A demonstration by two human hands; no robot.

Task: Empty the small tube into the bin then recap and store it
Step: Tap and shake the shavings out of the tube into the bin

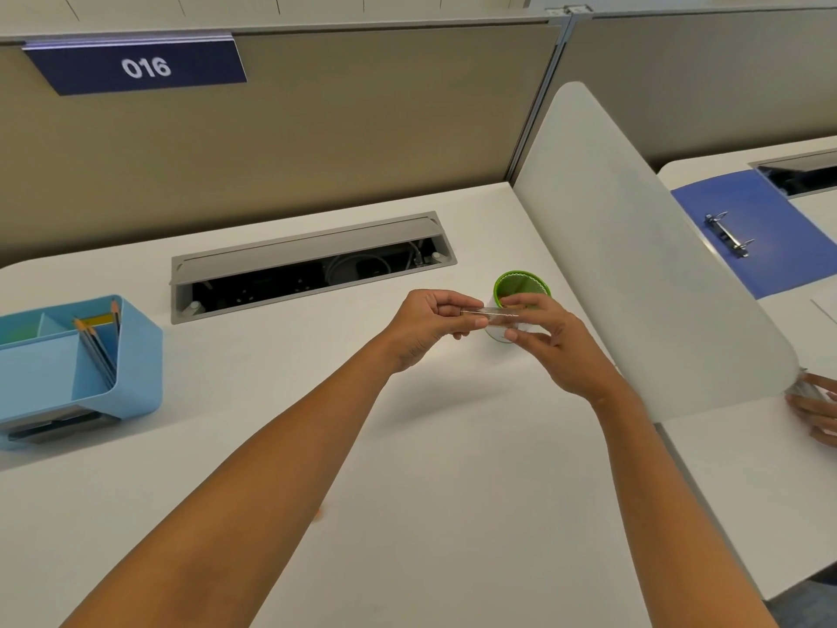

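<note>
A small clear tube (491, 313) lies roughly level between both hands, just in front of the green mesh bin (521, 283). My left hand (430, 321) pinches its left end. My right hand (550, 337) grips its right end with thumb and fingers, directly over the near side of the bin. The right hand hides the lower part of the bin. Whether a cap sits on the tube cannot be made out.
A light blue desk organizer (81, 369) with several pencils stands at the left. An open grey cable tray (312, 265) runs along the back of the white desk (407, 469). A white divider panel (634, 265) stands at the right, another person's hand (815, 405) beyond it.
</note>
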